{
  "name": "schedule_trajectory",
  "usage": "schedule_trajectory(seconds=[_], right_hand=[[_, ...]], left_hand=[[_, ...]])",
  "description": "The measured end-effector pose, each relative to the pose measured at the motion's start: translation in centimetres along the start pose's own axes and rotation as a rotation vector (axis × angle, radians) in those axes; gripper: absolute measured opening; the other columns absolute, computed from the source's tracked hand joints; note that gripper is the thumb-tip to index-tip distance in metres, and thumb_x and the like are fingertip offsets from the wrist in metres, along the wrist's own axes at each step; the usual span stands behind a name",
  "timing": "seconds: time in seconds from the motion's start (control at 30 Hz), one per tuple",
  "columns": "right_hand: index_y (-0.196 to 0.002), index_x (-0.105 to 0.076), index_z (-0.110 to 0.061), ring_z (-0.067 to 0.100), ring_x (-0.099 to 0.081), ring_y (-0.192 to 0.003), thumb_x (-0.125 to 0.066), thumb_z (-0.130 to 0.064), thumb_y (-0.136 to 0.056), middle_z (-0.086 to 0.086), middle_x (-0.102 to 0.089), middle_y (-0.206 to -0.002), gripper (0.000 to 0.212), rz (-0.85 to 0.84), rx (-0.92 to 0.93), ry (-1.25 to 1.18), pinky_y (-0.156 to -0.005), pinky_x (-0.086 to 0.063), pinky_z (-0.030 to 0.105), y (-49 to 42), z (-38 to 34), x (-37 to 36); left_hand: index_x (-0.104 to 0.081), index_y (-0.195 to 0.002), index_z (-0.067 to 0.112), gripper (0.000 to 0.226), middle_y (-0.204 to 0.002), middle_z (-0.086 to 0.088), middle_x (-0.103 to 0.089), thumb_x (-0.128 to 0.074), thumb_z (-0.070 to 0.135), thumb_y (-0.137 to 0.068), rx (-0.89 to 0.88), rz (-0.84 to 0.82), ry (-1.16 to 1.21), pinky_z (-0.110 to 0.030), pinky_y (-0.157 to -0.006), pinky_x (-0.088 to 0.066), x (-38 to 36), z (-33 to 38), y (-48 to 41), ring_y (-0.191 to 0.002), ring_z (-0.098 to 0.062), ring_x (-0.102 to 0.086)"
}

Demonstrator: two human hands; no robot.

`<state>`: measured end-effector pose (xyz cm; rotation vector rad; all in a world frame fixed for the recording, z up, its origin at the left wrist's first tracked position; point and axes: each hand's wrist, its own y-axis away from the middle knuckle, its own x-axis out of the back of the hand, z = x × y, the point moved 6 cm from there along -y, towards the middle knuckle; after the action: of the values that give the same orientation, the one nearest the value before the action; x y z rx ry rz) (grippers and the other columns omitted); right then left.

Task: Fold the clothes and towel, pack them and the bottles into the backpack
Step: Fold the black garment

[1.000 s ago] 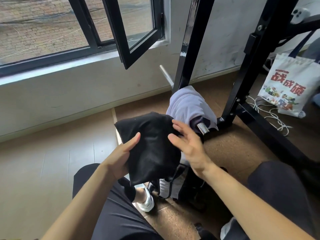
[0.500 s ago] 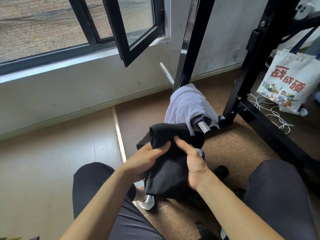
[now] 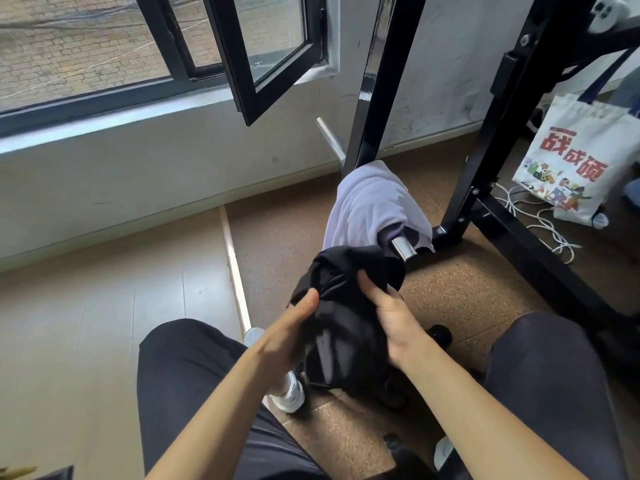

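A folded black garment [image 3: 343, 306] is bunched between both hands, low between my knees. My left hand [image 3: 289, 336] grips its left side, thumb on top. My right hand [image 3: 389, 311] presses its right side with fingers on the cloth. Under the garment lies something dark that may be the backpack [image 3: 349, 375], mostly hidden. A pale lilac cloth [image 3: 372, 206] hangs over a chrome bar [image 3: 401, 247] just beyond the hands. A dark round bottle cap [image 3: 440, 336] shows right of my right wrist.
A black steel rack [image 3: 485, 174] stands ahead and to the right, its base running along the cork floor. A printed tote bag [image 3: 575, 161] and white cables [image 3: 540, 223] lie far right. An open window sash [image 3: 263, 53] juts inward above. My white shoe [image 3: 289, 393] sits below the garment.
The black garment went from held flat and higher to folded smaller and pushed downward between my knees. Both hands moved down with it and closed in on its sides.
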<state>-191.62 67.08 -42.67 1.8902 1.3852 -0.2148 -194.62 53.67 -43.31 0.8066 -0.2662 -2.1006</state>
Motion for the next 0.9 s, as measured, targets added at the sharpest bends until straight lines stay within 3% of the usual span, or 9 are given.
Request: schedule_trajectory(seconds=[0.13, 0.23, 0.37, 0.43, 0.5, 0.57, 0.67, 0.8, 0.9], right_hand=[[-0.122, -0.059, -0.025, 0.013, -0.065, -0.106, -0.08, -0.037, -0.084, -0.001, -0.067, -0.115, 0.045, 0.296, 0.29, 0.65, -0.098, -0.053, 0.037, -1.3, -0.7, 2.0], [-0.111, -0.051, -0.028, 0.014, -0.056, -0.099, -0.085, -0.046, -0.073, 0.0, -0.053, -0.109, 0.054, 0.482, 0.381, 0.877, -0.089, -0.049, 0.034, -1.4, -0.8, 3.7], [-0.118, -0.058, -0.033, 0.01, -0.065, -0.111, -0.074, -0.043, -0.085, -0.01, -0.069, -0.111, 0.039, 0.111, 0.174, 0.578, -0.084, -0.05, 0.018, -0.1, 1.0, 2.0], [-0.125, -0.058, -0.033, 0.003, -0.067, -0.112, -0.07, -0.038, -0.085, -0.013, -0.073, -0.116, 0.042, -0.048, 0.023, 0.337, -0.091, -0.051, 0.019, 0.6, 2.1, 0.8], [-0.119, -0.066, -0.025, 0.005, -0.069, -0.107, -0.071, -0.034, -0.085, -0.009, -0.076, -0.11, 0.035, -0.013, -0.034, 0.274, -0.087, -0.051, 0.018, 0.6, 2.5, 1.6], [-0.11, -0.071, -0.018, 0.008, -0.071, -0.1, -0.074, -0.033, -0.087, -0.004, -0.078, -0.101, 0.028, 0.112, -0.097, 0.272, -0.076, -0.052, 0.019, 0.6, 2.6, 3.1], [-0.109, -0.073, -0.008, 0.019, -0.074, -0.092, -0.078, -0.037, -0.085, 0.008, -0.078, -0.098, 0.038, 0.274, -0.209, 0.236, -0.066, -0.055, 0.026, 0.4, 3.5, 5.8], [-0.118, -0.067, -0.005, 0.021, -0.067, -0.093, -0.079, -0.039, -0.084, 0.007, -0.072, -0.105, 0.049, 0.386, -0.228, 0.292, -0.086, -0.051, 0.036, -0.5, 3.3, 8.4], [-0.127, -0.065, -0.003, 0.017, -0.066, -0.099, -0.08, -0.037, -0.085, 0.0, -0.072, -0.106, 0.055, 0.394, -0.167, 0.392, -0.091, -0.049, 0.033, -1.3, 1.8, 10.4]], left_hand=[[-0.068, -0.123, 0.026, 0.039, -0.12, -0.009, -0.074, -0.081, 0.026, -0.086, -0.092, 0.127, -0.238, -0.054, -0.105, -0.051, -0.3, -1.7, -0.9, -0.116, -0.028, -0.07], [-0.068, -0.113, 0.035, 0.022, -0.113, -0.001, -0.075, -0.071, 0.027, -0.092, -0.225, 0.371, -0.358, -0.053, -0.101, -0.054, 1.1, -1.3, -1.4, -0.11, -0.02, -0.07], [-0.058, -0.128, 0.03, 0.036, -0.116, 0.007, -0.07, -0.058, 0.037, -0.093, -0.463, 0.572, -0.795, -0.05, -0.091, -0.055, 1.6, 0.0, -1.4, -0.108, -0.015, -0.067], [-0.038, -0.148, 0.043, 0.066, -0.146, 0.006, -0.055, -0.056, 0.044, -0.084, -0.431, 0.445, -1.072, -0.047, -0.096, -0.054, -0.2, -0.9, -1.6, -0.128, -0.018, -0.056], [-0.019, -0.155, 0.054, 0.086, -0.168, 0.009, -0.02, -0.057, 0.053, -0.078, -0.353, 0.234, -1.269, -0.046, -0.107, -0.048, -2.3, -2.9, -1.5, -0.149, -0.014, -0.032], [-0.037, -0.149, 0.054, 0.075, -0.171, 0.014, -0.006, -0.06, 0.056, -0.078, -0.338, 0.033, -1.29, -0.044, -0.109, -0.047, -3.2, -4.1, -1.1, -0.15, -0.013, -0.032], [-0.078, -0.111, 0.035, 0.033, -0.163, 0.018, -0.031, -0.065, 0.045, -0.083, -0.243, -0.142, -0.979, -0.025, -0.105, -0.046, -2.7, -3.8, -0.7, -0.131, 0.005, -0.051], [-0.081, -0.105, 0.02, 0.019, -0.123, 0.0, -0.074, -0.067, 0.022, -0.093, -0.16, -0.162, -0.698, -0.033, -0.101, -0.052, -0.9, -2.8, -2.7, -0.117, -0.009, -0.067], [-0.078, -0.11, 0.028, 0.022, -0.107, 0.005, -0.077, -0.068, 0.031, -0.09, -0.235, 0.035, -0.866, -0.041, -0.089, -0.057, 2.2, -1.3, -6.7, -0.099, -0.008, -0.07]])
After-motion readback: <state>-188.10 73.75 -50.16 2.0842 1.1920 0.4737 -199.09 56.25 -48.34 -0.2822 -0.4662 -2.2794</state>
